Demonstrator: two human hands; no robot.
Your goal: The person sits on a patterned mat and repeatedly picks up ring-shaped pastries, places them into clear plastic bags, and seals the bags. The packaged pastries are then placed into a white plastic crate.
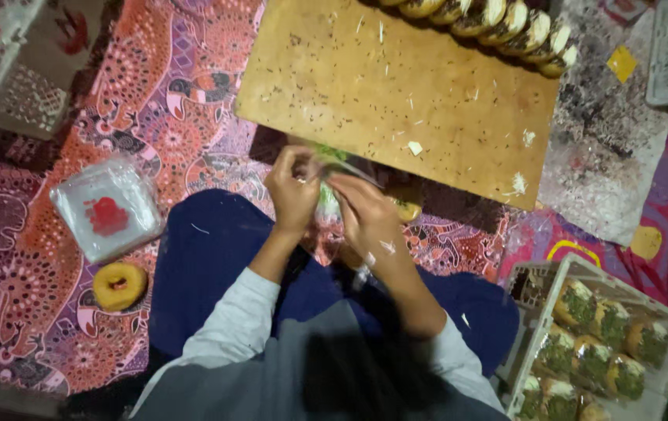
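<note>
The fingers of the left hand (293, 195) and of the right hand (367, 214) are curled together and pinched on one small, thin clear plastic bag (326, 204), which sits directly between the two sets of fingertips, just above the person's lap. The bag's long axis appears to run roughly from the fingers down toward the lap; its upper edge lies at the fingertips, and both hands are equally close to it. A round item with a green topping seems to be inside, but blur and the covering fingers prevent confirmation. Just beyond the fingers, on the far side, lies a large rectangular brown wooden board (412, 86), dusted with dark specks and pale crumbs. At the board's far edge, well apart from the fingers, stands a row of round, topped doughnuts (498, 19). To the right of the right hand, and nearer the person, a white plastic lattice crate (540, 327) holds bagged doughnuts with green topping (579, 304). To the left of the left hand lies a stack of clear plastic bags with a red print (108, 210), and near it a plain yellow ring doughnut (120, 286), both on a red patterned cloth (30, 257) covering the floor.
</note>
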